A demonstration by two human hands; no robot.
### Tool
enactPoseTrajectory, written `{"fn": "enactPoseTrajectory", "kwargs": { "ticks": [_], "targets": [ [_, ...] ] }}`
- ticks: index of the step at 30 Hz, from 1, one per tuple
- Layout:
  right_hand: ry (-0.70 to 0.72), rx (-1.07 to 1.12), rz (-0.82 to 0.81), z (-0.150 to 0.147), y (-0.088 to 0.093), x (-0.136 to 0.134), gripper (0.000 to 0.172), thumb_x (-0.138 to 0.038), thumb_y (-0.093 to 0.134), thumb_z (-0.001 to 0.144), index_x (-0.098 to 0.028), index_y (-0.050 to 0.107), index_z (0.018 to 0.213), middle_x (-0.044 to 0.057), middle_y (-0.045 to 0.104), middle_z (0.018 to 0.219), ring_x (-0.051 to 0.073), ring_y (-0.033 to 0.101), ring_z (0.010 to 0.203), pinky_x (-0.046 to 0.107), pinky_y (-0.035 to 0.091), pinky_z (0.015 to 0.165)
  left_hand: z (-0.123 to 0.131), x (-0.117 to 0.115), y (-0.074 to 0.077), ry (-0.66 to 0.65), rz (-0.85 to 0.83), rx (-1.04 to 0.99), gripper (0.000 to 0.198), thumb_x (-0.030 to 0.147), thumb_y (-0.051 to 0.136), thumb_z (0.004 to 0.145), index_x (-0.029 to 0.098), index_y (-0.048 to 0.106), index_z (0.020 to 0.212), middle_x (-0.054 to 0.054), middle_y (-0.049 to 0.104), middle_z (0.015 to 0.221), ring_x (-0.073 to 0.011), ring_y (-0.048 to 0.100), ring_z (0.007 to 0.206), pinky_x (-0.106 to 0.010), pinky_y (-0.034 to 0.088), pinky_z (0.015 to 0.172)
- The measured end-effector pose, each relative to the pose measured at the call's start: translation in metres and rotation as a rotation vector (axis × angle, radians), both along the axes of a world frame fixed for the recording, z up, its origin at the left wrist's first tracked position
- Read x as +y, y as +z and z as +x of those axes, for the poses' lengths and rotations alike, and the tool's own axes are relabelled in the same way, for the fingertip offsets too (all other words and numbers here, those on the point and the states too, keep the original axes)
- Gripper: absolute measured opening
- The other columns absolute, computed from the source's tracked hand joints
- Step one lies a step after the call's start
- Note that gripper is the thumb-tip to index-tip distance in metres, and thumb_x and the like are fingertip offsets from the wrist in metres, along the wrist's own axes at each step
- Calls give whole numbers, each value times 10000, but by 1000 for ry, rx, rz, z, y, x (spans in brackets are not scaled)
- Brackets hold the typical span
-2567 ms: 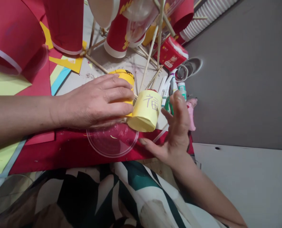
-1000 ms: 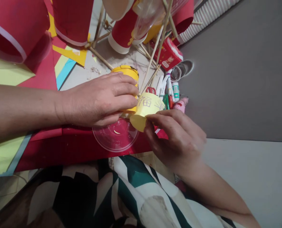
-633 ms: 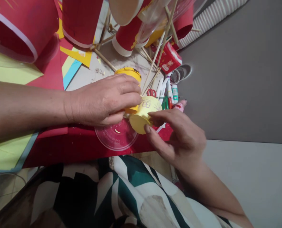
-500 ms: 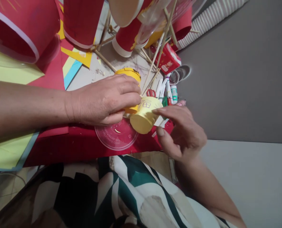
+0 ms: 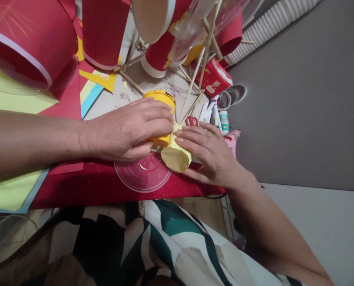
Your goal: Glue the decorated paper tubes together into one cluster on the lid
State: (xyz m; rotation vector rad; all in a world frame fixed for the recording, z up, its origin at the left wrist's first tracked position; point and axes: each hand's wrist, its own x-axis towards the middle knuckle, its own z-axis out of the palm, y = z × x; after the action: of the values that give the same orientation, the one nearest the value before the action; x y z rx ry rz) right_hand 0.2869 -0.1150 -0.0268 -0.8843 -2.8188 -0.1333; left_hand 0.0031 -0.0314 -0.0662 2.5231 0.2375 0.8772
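Observation:
My left hand (image 5: 129,129) is closed round an orange-yellow paper cup (image 5: 160,95) with dark markings near its top. Against its right side sits a smaller pale yellow paper cup (image 5: 176,159), tilted so that its flat end faces me. My right hand (image 5: 209,153) curls over this pale cup from the right, fingertips touching the place where the two cups meet. The drawing on the pale cup's side is now hidden under those fingers. Below the cups lies a round clear plastic lid (image 5: 143,174) on the red cloth.
Large red paper cups (image 5: 104,31) and wooden sticks (image 5: 205,59) stand behind my hands. Red-handled scissors (image 5: 191,121), markers (image 5: 206,112) and a glue stick (image 5: 224,122) lie at the right. Coloured paper sheets (image 5: 16,186) spread leftward. A grey wall (image 5: 299,107) bounds the right side.
My right hand has moved left and laid its fingers over the pale yellow cup; before, thumb and forefinger were apart at its right side. The left hand keeps its hold.

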Motion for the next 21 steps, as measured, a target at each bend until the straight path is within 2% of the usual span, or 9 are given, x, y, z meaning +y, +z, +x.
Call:
{"fn": "enactPoseTrajectory", "kwargs": {
  "ticks": [3, 6, 10, 13, 15, 18, 21],
  "targets": [
    [24, 8, -36, -3, -1, 5, 761, -403, 703, 930, -220, 381, 1594, 155, 684, 1418, 302, 610, 1375, 546, 413, 1174, -1, 0, -1, 11, -16, -40, 323, 194, 509, 849, 259, 680, 1115, -116, 695, 1272, -319, 614, 1306, -554, 474, 1157],
    [31, 31, -79, -4, -2, 7, 723, -445, 675, 948, -239, 400, 1584, 152, 670, 1443, 298, 620, 1361, 558, 407, 1182, -1, 0, -1, 16, -34, -50, 329, 176, 513, 833, 271, 664, 1110, -108, 700, 1251, -312, 635, 1272, -567, 487, 1140],
    [27, 48, -93, -5, -2, 7, 666, -452, 669, 949, -264, 437, 1544, 138, 654, 1470, 281, 626, 1354, 553, 402, 1190, -4, -4, 2, 39, -32, -15, 401, 175, 534, 840, 295, 636, 1209, -102, 669, 1361, -310, 585, 1363, -584, 460, 1177],
    [29, 64, -64, -5, -4, 7, 646, -461, 655, 953, -253, 438, 1525, 147, 674, 1432, 276, 638, 1337, 555, 410, 1177, -13, -15, 4, 156, -55, 35, 554, 207, 581, 845, 274, 550, 1394, -127, 520, 1572, -329, 457, 1500, -596, 403, 1237],
    [35, 80, -45, -5, -6, 7, 629, -470, 640, 961, -230, 450, 1510, 159, 693, 1385, 277, 656, 1301, 550, 418, 1161, -21, -24, 5, 257, -101, 71, 654, 216, 604, 855, 220, 470, 1495, -161, 454, 1626, -348, 402, 1539, -595, 381, 1257],
    [53, 114, -41, -7, -7, 8, 613, -457, 664, 947, -219, 483, 1483, 156, 711, 1333, 280, 680, 1236, 542, 426, 1139, -31, -34, 1, 321, -156, 124, 725, 228, 634, 871, 166, 404, 1556, -187, 487, 1597, -353, 454, 1501, -559, 408, 1253],
    [74, 112, -51, -10, -5, 9, 611, -462, 685, 933, -229, 500, 1467, 141, 723, 1305, 278, 688, 1198, 537, 434, 1116, -34, -40, -4, 321, -158, 143, 742, 233, 645, 878, 196, 384, 1572, -165, 509, 1584, -340, 484, 1479, -539, 430, 1243]
  ]
}}
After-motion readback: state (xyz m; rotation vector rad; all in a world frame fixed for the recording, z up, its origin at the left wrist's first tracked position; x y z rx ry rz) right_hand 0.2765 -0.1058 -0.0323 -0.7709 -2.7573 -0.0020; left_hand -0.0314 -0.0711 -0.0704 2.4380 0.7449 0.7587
